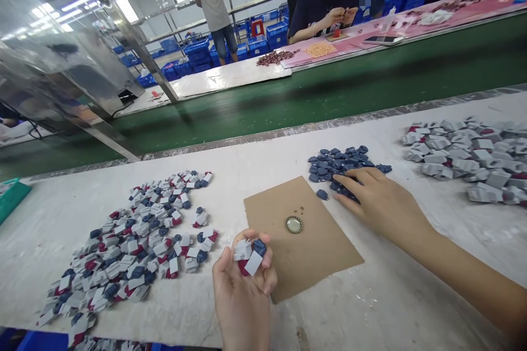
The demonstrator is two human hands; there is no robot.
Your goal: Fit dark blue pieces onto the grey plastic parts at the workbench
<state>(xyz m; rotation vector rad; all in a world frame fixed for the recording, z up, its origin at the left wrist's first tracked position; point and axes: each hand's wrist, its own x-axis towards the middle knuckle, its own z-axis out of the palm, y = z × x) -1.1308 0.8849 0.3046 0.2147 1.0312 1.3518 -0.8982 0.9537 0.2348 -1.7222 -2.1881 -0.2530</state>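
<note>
Cupping a blocky, perhaps plastic piece (255, 263): left grip (245, 288).

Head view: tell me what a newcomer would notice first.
The sprawling grey, red and blue pile at left on the table probably catches the eye first. Then comes the left hand, holding a matching clump near brown cardboard, and the right hand at the dark-blue pile.
</note>
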